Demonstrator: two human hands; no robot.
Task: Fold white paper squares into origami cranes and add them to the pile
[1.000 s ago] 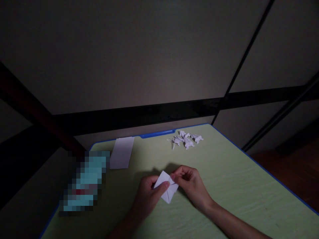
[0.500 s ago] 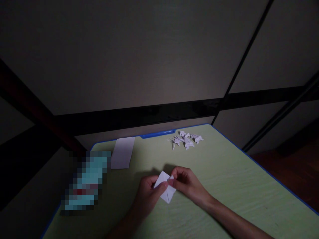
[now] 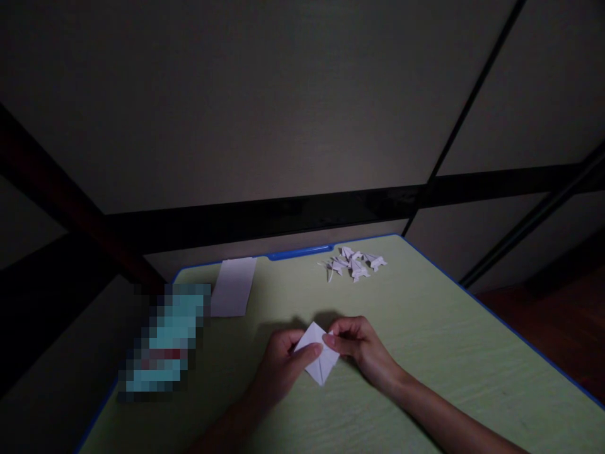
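Note:
A small white folded paper piece [image 3: 319, 357] lies between my two hands on the green tabletop [image 3: 425, 353]. My left hand [image 3: 282, 366] pinches its left side, thumb across the top flap. My right hand [image 3: 360, 350] pinches the paper's right edge with thumb and fingertips pressed together. The lower point of the paper sticks out toward me below my fingers.
Several finished white folded paper figures [image 3: 353, 264] lie in a heap near the table's far edge. A stack of white paper sheets [image 3: 233, 287] sits at the far left. A blurred teal object [image 3: 163, 340] lies at the left edge. A blue rim [image 3: 299, 253] borders the table.
My right hand's fingertips have shifted slightly on the paper's right edge, pressing the flap. The paper and my left hand have hardly moved.

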